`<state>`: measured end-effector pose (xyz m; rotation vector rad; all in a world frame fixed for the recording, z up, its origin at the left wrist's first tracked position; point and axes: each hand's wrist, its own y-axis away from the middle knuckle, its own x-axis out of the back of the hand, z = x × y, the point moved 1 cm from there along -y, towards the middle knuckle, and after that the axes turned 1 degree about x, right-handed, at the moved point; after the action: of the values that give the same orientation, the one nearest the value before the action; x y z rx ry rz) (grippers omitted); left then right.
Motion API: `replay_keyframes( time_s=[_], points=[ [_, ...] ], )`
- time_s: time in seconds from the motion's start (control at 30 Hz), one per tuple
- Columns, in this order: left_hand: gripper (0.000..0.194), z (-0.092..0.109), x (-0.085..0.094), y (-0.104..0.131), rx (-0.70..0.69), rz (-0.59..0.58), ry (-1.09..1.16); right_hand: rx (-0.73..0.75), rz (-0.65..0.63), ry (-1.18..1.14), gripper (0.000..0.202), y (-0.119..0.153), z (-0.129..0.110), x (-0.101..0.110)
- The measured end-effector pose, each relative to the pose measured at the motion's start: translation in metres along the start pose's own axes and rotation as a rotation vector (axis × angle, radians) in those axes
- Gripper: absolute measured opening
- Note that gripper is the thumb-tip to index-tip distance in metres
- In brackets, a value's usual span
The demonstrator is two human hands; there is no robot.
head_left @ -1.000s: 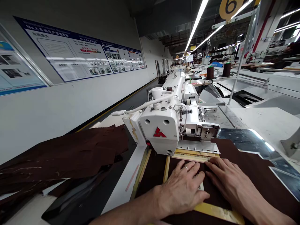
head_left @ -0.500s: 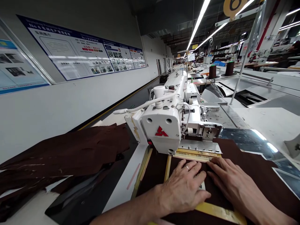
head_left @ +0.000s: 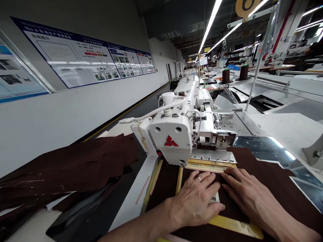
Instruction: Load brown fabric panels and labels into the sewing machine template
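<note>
My left hand [head_left: 198,198] lies palm down with its fingers apart on dark brown fabric [head_left: 164,188], partly covering a white label [head_left: 216,197] with black letters. To its right, my right hand [head_left: 242,191] rests flat, fingertips by the right end of a yellow strip [head_left: 212,164] under the machine's metal plate [head_left: 213,155]. Neither hand grips anything. Just beyond them stands a white sewing machine head [head_left: 171,137] with a red emblem. Another yellow strip [head_left: 234,226] crosses the fabric below my hands.
Brown cut pieces [head_left: 83,161] are heaped on the left. Two dark thread cones [head_left: 226,76] stand at the back right. A metal pole [head_left: 257,67] rises right of the machine. Poster boards [head_left: 83,57] hang along the left wall.
The whole view has shifted slightly, so the machine appears a little further left. Both hands keep nearly the same place on the fabric, and slightly more of the label's lettering shows.
</note>
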<state>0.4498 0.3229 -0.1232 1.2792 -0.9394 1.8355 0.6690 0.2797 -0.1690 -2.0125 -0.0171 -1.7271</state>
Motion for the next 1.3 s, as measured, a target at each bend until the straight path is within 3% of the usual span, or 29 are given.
replay_keyframes(
  time_s=[1.3],
  points=[
    [0.043,-0.0001,0.0015,0.0004,-0.012,0.005,-0.012,0.042,0.029,0.013,0.035,0.0032,0.002,-0.0023]
  ],
)
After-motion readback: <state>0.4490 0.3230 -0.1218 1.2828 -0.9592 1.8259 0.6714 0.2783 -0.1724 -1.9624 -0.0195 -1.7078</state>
